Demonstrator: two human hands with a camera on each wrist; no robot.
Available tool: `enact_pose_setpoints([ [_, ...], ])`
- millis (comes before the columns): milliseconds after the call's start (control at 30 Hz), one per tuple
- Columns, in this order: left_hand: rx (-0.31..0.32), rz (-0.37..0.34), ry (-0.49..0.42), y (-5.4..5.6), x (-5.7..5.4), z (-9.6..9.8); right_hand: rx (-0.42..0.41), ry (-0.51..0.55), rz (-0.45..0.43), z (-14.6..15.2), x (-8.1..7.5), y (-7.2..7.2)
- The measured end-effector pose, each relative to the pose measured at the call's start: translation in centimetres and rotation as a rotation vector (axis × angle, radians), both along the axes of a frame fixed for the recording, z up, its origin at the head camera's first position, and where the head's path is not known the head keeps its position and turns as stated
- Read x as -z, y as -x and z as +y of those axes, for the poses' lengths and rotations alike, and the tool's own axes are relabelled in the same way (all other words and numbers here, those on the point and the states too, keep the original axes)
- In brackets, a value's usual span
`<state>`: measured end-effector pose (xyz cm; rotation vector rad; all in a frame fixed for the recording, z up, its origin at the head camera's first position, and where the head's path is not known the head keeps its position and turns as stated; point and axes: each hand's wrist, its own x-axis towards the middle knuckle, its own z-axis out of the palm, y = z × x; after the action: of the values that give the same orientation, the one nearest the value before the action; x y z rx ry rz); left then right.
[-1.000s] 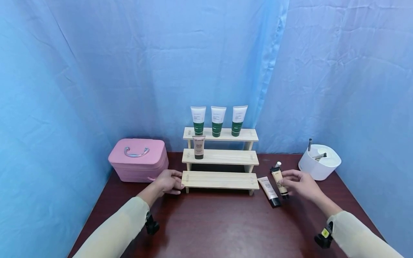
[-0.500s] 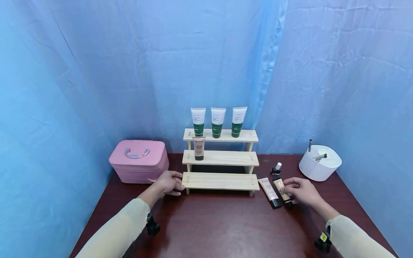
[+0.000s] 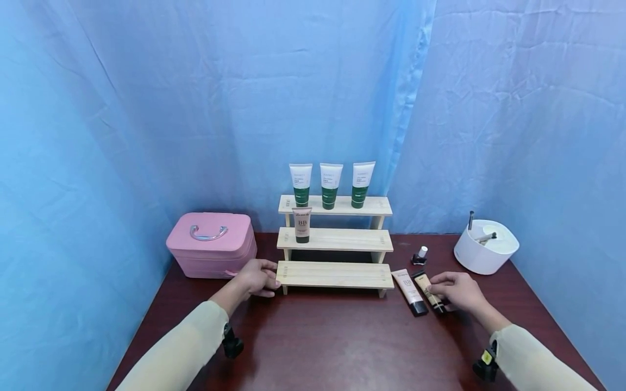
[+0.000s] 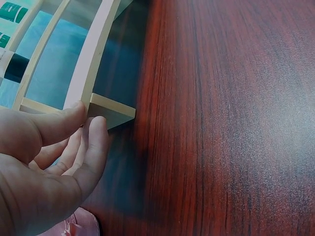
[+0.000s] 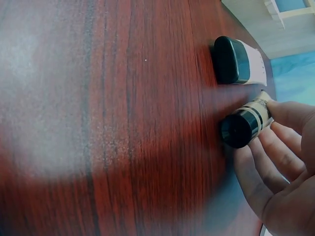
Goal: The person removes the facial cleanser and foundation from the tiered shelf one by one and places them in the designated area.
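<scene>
The pink case point(image 3: 210, 244) sits left of the shelf point(image 3: 335, 274). Next comes the left hand point(image 3: 254, 278), at the shelf's left end. Its thumb and a finger pinch the front corner of the low step.

On the shelf, three green tubes point(image 3: 331, 186) stand in a row on the top step. One BB tube point(image 3: 302, 225) stands on the left part of the middle step. I think the work is a bit more than half done: four tubes are up, and two are down on the right that may need a spot.

Right of the shelf, a second BB tube point(image 3: 409, 293) lies flat. A small bottle point(image 3: 420, 256) stands behind it, also right of the shelf. A bit more to the shelf's right is the yellow tube point(image 3: 427, 289), beside the second BB tube. The right hand point(image 3: 457, 293) grips it, thumb on one side and fingers on the other. Its black cap pokes out past the fingers, toward the person. I can't tell if it touches the table.

Farthest right of the shelf is a white tub with brushes point(image 3: 471, 220).
</scene>
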<state>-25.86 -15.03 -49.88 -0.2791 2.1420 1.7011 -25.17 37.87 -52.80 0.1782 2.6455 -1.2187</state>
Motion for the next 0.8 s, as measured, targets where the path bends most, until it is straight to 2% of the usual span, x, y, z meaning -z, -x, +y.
enact_pose_setpoints([
  [200, 0.000, 0.005, -0.008, -0.2, 0.0, 0.0, 0.001, -0.023, 0.011, -0.1, 0.0, -0.1],
  [467, 0.000, 0.011, -0.004, -0.2, -0.1, 0.0, 0.020, -0.091, 0.021, -0.7, -1.0, -0.4],
  [800, 0.005, 0.007, -0.006, -0.1, -0.2, 0.0, 0.066, -0.115, 0.001, -0.7, -0.7, -0.5],
])
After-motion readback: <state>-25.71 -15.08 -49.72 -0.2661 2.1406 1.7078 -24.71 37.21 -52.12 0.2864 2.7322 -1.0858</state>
